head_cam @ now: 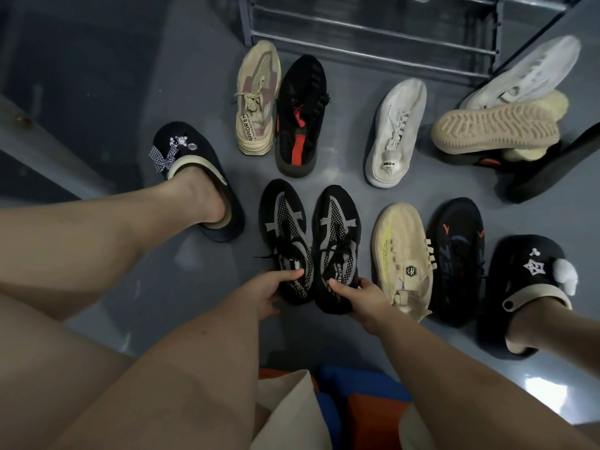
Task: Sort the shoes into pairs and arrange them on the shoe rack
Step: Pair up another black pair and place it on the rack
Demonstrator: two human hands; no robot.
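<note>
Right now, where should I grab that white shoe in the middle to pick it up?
Grab the white shoe at its heel, by the collar opening, coming from the near side. It lies upright with the heel toward you and the toe toward the shoe rack. Nothing lies on it, and both sides are free.

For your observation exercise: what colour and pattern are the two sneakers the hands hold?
Black sneakers with grey dotted mesh panels; head view.

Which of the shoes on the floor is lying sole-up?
The beige shoe in the pile at far right, beside the rack: its ridged sole faces the camera, while the other shoes show their uppers.
</note>
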